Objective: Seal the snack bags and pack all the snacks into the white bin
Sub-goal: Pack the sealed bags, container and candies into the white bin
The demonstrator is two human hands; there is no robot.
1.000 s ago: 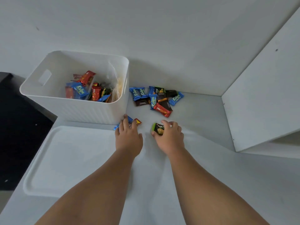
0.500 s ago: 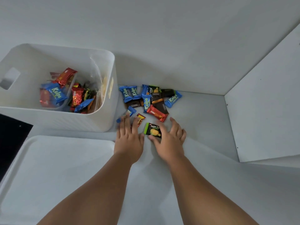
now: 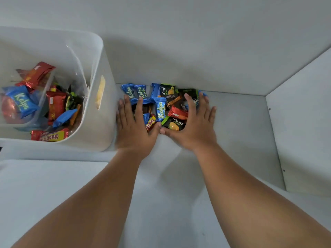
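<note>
A pile of loose wrapped snacks (image 3: 160,106), blue, black, red and yellow, lies on the white table against the back wall. My left hand (image 3: 136,127) lies flat with straight fingers on the pile's left side, beside the white bin (image 3: 100,133). My right hand (image 3: 195,126) lies flat on the pile's right side, fingers spread, with a black and green snack (image 3: 174,123) under its thumb side. The two thumbs nearly meet at the front of the pile. Inside the bin sit clear snack bags (image 3: 28,104) filled with wrapped snacks, plus loose ones.
A white tray or lid (image 3: 44,185) lies on the table in front of the bin. A white panel (image 3: 300,122) stands at the right, and the grey wall (image 3: 179,42) closes the back.
Both hands have moved forward onto the pile, pushing the stray snacks near the bin and the black and green one into it. The view has shifted closer and to the right.
</note>
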